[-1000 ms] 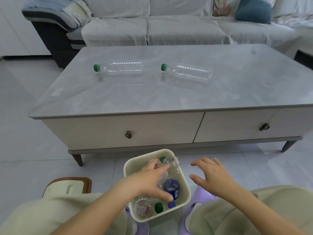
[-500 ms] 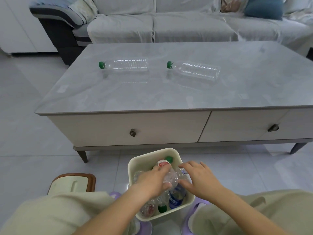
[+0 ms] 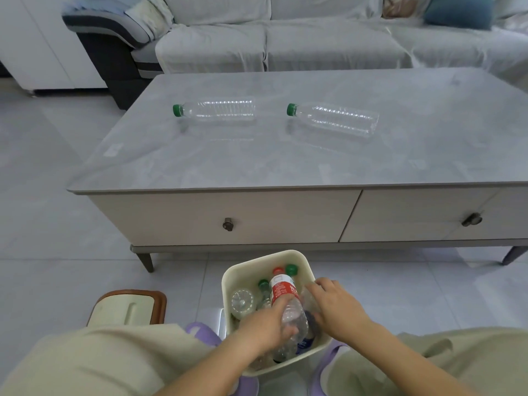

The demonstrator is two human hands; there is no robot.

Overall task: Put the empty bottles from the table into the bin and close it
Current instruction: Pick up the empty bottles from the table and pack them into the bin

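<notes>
Two clear empty bottles with green caps lie on their sides on the grey table (image 3: pixel 285 167): one at the left (image 3: pixel 217 109), one at the right (image 3: pixel 335 120). On the floor between my knees stands the cream bin (image 3: pixel 243 265), open and holding several bottles. My left hand (image 3: pixel 267 324) grips a red-labelled bottle (image 3: pixel 284 292) that lies over the others inside the bin. My right hand (image 3: pixel 335 307) presses on a crumpled clear bottle at the bin's right side; its grip is hidden. The bin's lid (image 3: pixel 128 308), cream with a brown rim, lies on the floor to the left.
The table has two drawers with knobs (image 3: pixel 228 224) facing me. A pale sofa (image 3: pixel 285 44) runs behind the table, with a blue cushion (image 3: pixel 457 10) at the far right. Purple slippers (image 3: pixel 200 332) flank the bin. Grey tiled floor surrounds everything.
Both hands have moved down into the bin. My left hand has taken hold of the red-labelled bottle and my right hand has come in onto the bottles from the right.
</notes>
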